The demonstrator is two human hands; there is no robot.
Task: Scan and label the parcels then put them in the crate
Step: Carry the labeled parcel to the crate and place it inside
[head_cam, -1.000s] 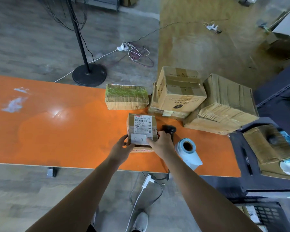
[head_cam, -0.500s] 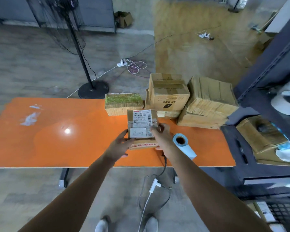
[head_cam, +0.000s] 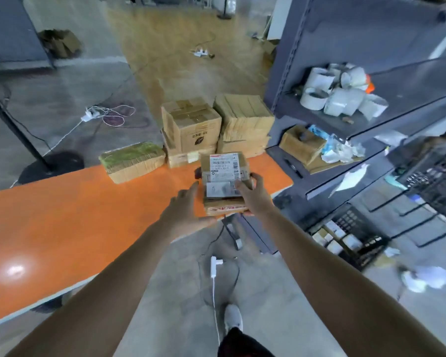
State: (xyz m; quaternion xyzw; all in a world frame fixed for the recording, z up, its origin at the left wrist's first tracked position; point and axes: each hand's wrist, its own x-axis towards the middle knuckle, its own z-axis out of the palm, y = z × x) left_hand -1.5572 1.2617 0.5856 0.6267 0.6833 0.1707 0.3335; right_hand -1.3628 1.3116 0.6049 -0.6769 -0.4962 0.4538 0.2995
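Holding one parcel (head_cam: 225, 173) in the air over the right end of the orange table (head_cam: 62, 215), I log it thus: right hand (head_cam: 252, 199) gripping its right edge, thumb on top; left hand (head_cam: 183, 210) with fingers straight, pressed flat to its left side. Item carries a barcode label (head_cam: 224, 163) and a smaller white label (head_cam: 220, 189) below it, so I judge scanning and labelling done for this one, with only the drop into the crate (head_cam: 368, 253) left. Outstanding on the table's far edge: a green-taped parcel (head_cam: 131, 161), a stack of boxes (head_cam: 191, 124) and a ribbed carton (head_cam: 242, 119) beside it. Crate sits on the floor low to my right, under the grey shelf rack (head_cam: 319, 73), with pale boxes already inside. Hazards on the way: the table corner beneath the parcel, jutting shelf edges, and a white plug and cable (head_cam: 213, 264) on the floor near my feet.
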